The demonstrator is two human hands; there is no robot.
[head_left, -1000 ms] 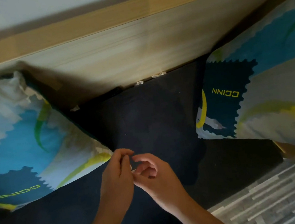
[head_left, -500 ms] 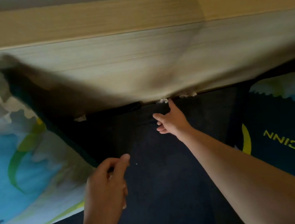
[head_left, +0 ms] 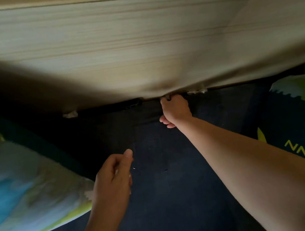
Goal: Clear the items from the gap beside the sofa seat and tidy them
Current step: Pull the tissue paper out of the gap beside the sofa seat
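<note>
Head view shows the right hand (head_left: 176, 110) with fingers curled into the gap (head_left: 119, 106) behind the dark seat (head_left: 175, 171), its grasp unclear, while the left hand (head_left: 112, 181) hovers loosely closed, thumb on fingers

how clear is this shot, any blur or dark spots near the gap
Head view: the patterned blue and white cushion at left is smeared by motion blur; the dark navy seat fabric is underexposed, and deep shadow hides the gap around the right hand; the pale wooden panel bows from wide-angle distortion; the left hand looks fairly sharp.
</note>
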